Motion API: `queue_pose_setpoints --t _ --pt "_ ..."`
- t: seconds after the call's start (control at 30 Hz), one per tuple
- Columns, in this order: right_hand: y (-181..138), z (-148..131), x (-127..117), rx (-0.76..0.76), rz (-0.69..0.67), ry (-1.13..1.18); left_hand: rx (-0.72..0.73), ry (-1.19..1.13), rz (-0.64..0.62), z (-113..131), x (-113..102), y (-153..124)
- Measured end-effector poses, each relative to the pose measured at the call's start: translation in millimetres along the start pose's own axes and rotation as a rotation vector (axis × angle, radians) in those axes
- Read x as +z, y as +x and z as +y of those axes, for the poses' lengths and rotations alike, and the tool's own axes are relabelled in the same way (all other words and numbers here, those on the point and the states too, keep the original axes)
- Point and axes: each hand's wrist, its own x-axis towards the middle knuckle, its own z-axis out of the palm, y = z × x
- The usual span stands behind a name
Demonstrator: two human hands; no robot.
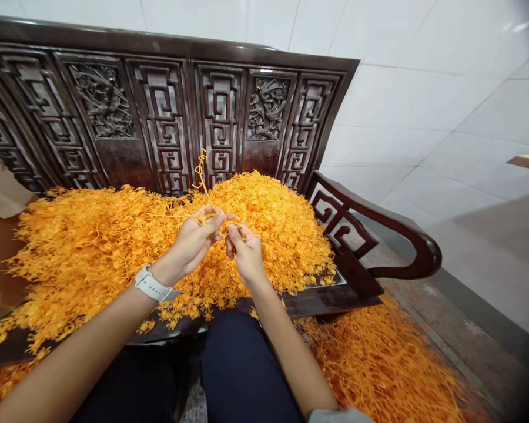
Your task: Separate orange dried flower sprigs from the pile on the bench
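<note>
A big heap of orange plastic flower sprigs [92, 247] covers the seat of a dark carved wooden bench [167, 117]. My left hand [194, 241], with a white watch on its wrist, pinches a thin orange sprig [201, 170] that sticks up above the heap. My right hand [245, 252] is closed in a pinch on the lower end of the same sprig, right beside the left fingers. Both hands hover just over the middle of the heap.
The bench's curved armrest [379, 235] stands at the right. More orange strands [379, 364] lie on the floor below it. Brown cardboard [0, 188] sits at the left edge. My dark-trousered knees [242, 364] are against the bench front. White tiled wall behind.
</note>
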Motion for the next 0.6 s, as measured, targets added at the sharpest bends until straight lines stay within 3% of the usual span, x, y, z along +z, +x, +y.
queue_pose_setpoints --t 0.13,0.3,0.6 --pt "-4 -4 -2 0.166 -0.06 0.075 0.092 0.226 0.016 -3 -5 6" --pt "-12 -11 3 0.239 -0.229 0.076 0.242 0.256 0.152 3 -12 17" --pt "-22 -17 -9 0.496 -0.73 0.151 0.177 0.169 0.202 -5 -4 19"
